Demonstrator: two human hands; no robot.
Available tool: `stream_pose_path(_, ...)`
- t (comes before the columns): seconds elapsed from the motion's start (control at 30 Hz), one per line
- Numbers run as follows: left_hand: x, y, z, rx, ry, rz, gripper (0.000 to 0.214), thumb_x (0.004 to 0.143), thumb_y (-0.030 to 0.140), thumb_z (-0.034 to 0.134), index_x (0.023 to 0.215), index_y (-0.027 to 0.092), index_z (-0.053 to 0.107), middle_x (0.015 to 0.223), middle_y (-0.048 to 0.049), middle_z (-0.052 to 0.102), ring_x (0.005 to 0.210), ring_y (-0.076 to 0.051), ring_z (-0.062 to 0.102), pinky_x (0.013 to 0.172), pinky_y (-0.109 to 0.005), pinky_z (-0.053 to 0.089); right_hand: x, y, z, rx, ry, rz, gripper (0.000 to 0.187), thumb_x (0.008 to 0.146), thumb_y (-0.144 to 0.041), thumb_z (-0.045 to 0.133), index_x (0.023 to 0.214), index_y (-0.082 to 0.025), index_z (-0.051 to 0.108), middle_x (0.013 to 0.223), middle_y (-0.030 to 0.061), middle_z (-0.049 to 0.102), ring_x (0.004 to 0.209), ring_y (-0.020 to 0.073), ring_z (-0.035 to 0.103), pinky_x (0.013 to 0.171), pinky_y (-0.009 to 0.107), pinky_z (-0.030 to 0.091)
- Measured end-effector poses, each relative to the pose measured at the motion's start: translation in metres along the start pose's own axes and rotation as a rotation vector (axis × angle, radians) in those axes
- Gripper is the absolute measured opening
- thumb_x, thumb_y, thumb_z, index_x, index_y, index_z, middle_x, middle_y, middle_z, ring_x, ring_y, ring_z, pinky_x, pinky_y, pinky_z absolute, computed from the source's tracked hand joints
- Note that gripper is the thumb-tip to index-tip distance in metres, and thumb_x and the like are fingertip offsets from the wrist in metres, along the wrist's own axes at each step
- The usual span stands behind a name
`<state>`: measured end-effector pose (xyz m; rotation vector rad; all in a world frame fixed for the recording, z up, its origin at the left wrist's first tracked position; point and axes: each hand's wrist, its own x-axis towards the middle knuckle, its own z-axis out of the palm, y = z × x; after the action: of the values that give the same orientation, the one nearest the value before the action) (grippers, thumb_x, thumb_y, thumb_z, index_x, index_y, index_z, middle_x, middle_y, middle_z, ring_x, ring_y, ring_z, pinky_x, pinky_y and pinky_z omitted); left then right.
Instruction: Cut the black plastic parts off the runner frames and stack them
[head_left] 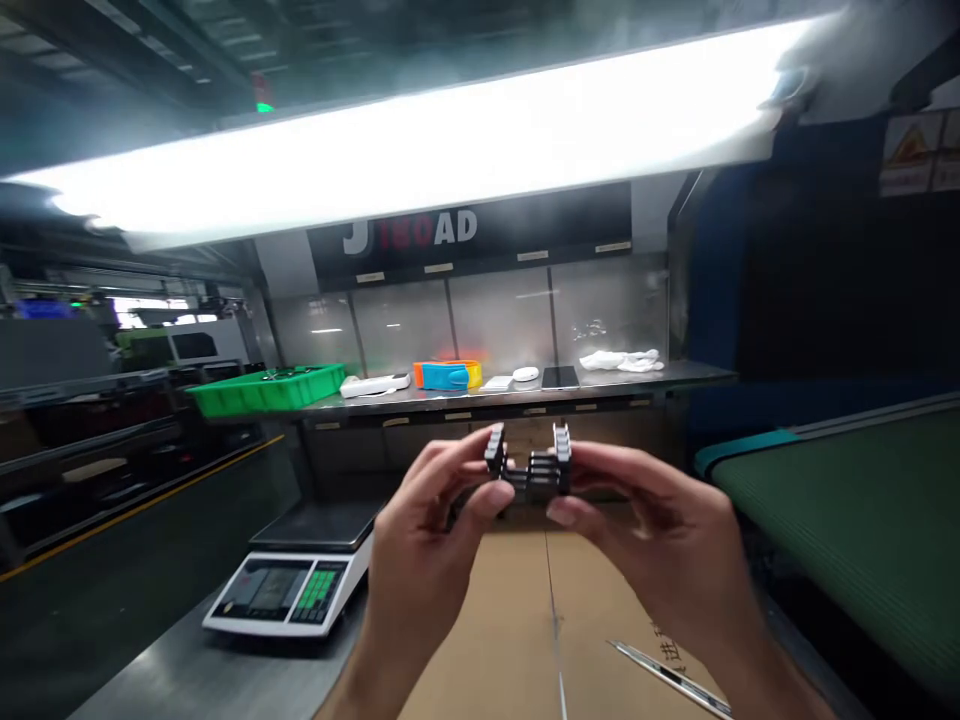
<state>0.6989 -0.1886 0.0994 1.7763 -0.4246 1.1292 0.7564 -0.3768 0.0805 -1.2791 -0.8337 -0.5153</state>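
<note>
Both hands hold up a small black ribbed part (529, 468), U-shaped with two upright finned ends. My left hand (427, 545) pinches its left end between thumb and fingers. My right hand (660, 540) grips the right end the same way. The part is raised in front of me, above a flat cardboard box (517, 640) lying on the metal bench.
A weighing scale (292, 580) stands at the left on the steel bench. A thin metal blade or ruler (667, 675) lies on the cardboard. A green conveyor belt (862, 520) runs at the right. The back shelf carries a green tray (262, 388), a blue-orange item (448, 374) and white cloth (621, 360).
</note>
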Motion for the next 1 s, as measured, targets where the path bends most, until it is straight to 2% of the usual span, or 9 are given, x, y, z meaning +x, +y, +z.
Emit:
stream_pose_path(0.07,0.015,0.016,0.000,-0.038,0.022,0.064,0.034,0.091,0.037,0.078,0.125,0.033,0.075,0.104,-0.0007,0.069,0.085,-0.014,0.072,0.076,-0.021,0.063,0.012,-0.019,0.000,-0.012,0.032,-0.105,0.038,0.081,-0.030,0.088,0.118,-0.028,0.078,0.106,0.0038,0.081,0.088,0.0216,0.077,0.082,0.035,0.069)
stream_pose_path(0.17,0.009,0.020,-0.001,-0.022,0.044,0.068,0.036,0.089,0.038,0.080,0.124,0.032,0.075,0.103,-0.0010,0.070,0.087,-0.014,0.072,0.076,-0.021,0.063,0.009,-0.026,0.000,-0.030,-0.004,-0.155,0.038,0.083,-0.026,0.087,0.119,-0.031,0.078,0.107,0.0021,0.080,0.087,0.0203,0.077,0.082,0.035,0.069)
stream_pose_path(0.3,-0.002,0.018,-0.003,-0.029,0.062,0.026,0.035,0.088,0.042,0.080,0.121,0.032,0.076,0.099,-0.0006,0.070,0.085,-0.015,0.073,0.076,-0.022,0.064,0.002,-0.028,-0.003,-0.054,-0.025,-0.125,0.038,0.083,-0.025,0.087,0.119,-0.032,0.078,0.109,0.0017,0.080,0.088,0.0194,0.077,0.082,0.033,0.069)
stream_pose_path(0.43,-0.001,0.020,-0.001,-0.049,0.054,-0.010,0.035,0.088,0.045,0.079,0.118,0.028,0.077,0.094,-0.0015,0.071,0.080,-0.016,0.073,0.073,-0.024,0.065,0.001,-0.033,-0.005,-0.057,-0.015,-0.083,0.037,0.082,-0.027,0.087,0.118,-0.029,0.079,0.108,0.0035,0.081,0.088,0.0210,0.078,0.077,0.033,0.070)
stream_pose_path(0.57,-0.002,0.022,0.002,-0.094,0.031,-0.045,0.035,0.088,0.044,0.078,0.118,0.026,0.077,0.092,-0.0021,0.072,0.078,-0.015,0.073,0.073,-0.024,0.063,0.000,-0.038,-0.007,-0.072,0.002,-0.062,0.035,0.082,-0.027,0.088,0.116,-0.029,0.080,0.104,0.0023,0.082,0.086,0.0209,0.078,0.074,0.031,0.070)
stream_pose_path(0.77,-0.009,0.036,0.008,-0.160,0.061,-0.281,0.040,0.086,0.047,0.081,0.117,0.023,0.076,0.086,-0.0018,0.072,0.081,-0.015,0.071,0.073,-0.020,0.056,-0.004,-0.043,-0.008,-0.058,0.014,0.024,0.035,0.077,-0.030,0.091,0.111,-0.029,0.082,0.101,0.0027,0.083,0.083,0.0209,0.078,0.074,0.030,0.069)
stream_pose_path(0.9,-0.010,0.046,0.008,-0.194,0.050,-0.370,0.044,0.084,0.050,0.082,0.116,0.021,0.075,0.082,-0.0009,0.073,0.078,-0.016,0.070,0.070,-0.021,0.054,-0.003,-0.045,-0.007,-0.038,-0.011,0.064,0.035,0.077,-0.032,0.092,0.111,-0.031,0.082,0.102,0.0014,0.083,0.085,0.0194,0.078,0.077,0.027,0.067)
stream_pose_path(1.0,-0.014,0.038,0.004,-0.255,-0.002,-0.434,0.042,0.084,0.048,0.083,0.113,0.021,0.071,0.091,-0.0020,0.076,0.085,-0.016,0.072,0.074,-0.021,0.055,-0.007,-0.038,-0.010,-0.042,-0.053,0.151,0.036,0.077,-0.037,0.091,0.111,-0.029,0.081,0.103,0.0028,0.082,0.089,0.0217,0.078,0.079,0.029,0.067)
